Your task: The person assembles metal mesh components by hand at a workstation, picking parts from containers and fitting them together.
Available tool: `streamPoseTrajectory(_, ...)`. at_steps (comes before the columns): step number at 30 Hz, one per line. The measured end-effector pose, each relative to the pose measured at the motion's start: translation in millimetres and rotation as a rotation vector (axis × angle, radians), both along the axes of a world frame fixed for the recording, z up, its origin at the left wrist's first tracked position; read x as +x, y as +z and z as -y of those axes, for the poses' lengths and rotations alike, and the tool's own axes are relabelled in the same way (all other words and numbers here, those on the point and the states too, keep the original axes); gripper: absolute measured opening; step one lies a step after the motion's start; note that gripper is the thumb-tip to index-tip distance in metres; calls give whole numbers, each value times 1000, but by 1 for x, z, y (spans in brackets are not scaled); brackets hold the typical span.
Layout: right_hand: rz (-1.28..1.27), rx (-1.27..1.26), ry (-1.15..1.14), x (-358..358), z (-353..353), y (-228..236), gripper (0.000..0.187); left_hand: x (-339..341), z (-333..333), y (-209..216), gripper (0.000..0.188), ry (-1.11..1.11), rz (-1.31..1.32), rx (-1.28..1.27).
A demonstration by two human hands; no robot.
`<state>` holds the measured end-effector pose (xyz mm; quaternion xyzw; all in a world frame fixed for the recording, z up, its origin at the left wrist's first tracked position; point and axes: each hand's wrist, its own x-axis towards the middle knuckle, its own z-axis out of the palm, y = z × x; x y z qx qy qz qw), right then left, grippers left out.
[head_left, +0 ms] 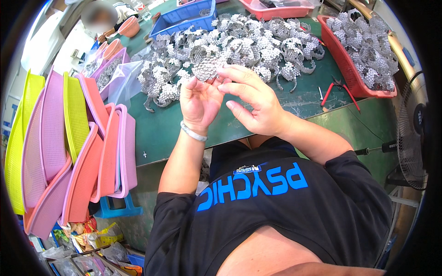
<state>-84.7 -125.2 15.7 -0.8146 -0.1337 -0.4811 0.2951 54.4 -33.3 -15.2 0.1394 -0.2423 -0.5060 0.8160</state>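
Near the table's front edge, a silver band with a scaly, bumpy surface (208,69) is held up in front of the heap. My left hand (201,105), palm turned up and a pale bangle on its wrist, has its fingers closed at the band's lower edge, partly hidden behind my right fingertips. My right hand (255,99) reaches in from the right. Its fingertips meet the band's right edge, while the thumb stands apart from the fingers. Beyond both hands lies a large heap of similar curled silver bands (271,48) on the green table (161,133).
A red basket (338,62) of silver bands and red-handled pliers (340,94) are at the right, near a black fan (412,131). Behind the heap sits a blue basket (168,28). Stacked colourful baskets (76,133) stand left; another person (124,11) sits far left.
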Motion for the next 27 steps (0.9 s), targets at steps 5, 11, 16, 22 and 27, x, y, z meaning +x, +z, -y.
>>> streamPoseTrajectory(5,-6,-31,35,2,-6,-1,33,5,-3,-7,49,-118,-146,4)
streamPoseTrajectory(11,-18,-49,73,3,-11,-2,32,0,-1,-5,65,-144,-124,50)
streamPoseTrajectory(16,-26,-36,121,5,-19,-4,31,1,5,-12,70,-257,-88,-56)
streamPoseTrajectory(22,14,-45,143,9,-23,-6,33,-4,12,-21,70,-340,-205,-140)
streamPoseTrajectory(27,28,-47,148,9,-24,-6,32,-5,12,-23,64,-319,-199,-113)
